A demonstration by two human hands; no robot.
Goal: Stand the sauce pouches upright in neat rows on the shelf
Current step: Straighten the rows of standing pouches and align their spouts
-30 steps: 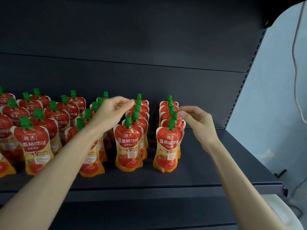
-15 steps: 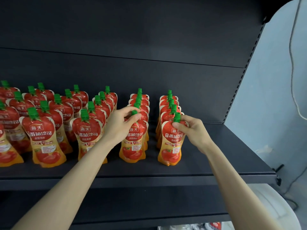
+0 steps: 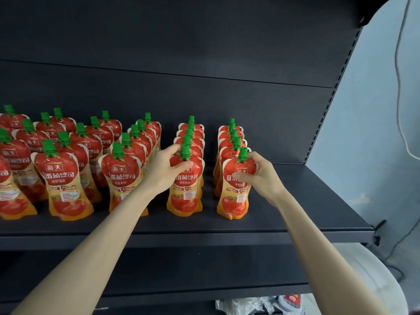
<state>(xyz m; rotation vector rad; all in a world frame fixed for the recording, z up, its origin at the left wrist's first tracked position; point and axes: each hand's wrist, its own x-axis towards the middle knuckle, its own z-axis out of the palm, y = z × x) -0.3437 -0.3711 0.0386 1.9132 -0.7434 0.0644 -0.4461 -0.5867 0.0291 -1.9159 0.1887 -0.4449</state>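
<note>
My left hand (image 3: 166, 172) curled round the shoulder of the left pouch (image 3: 184, 197), just under its green cap (image 3: 185, 152). My right hand (image 3: 262, 177) gripped the right pouch (image 3: 234, 202) likewise. Both stood upright, near each other, toward the front of the shelf (image 3: 306, 201).

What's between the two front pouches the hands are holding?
Only a bare strip of shelf, seen in the head view. The left hand grips the left pouch, the right hand the right pouch; the pouches do not touch.
</note>
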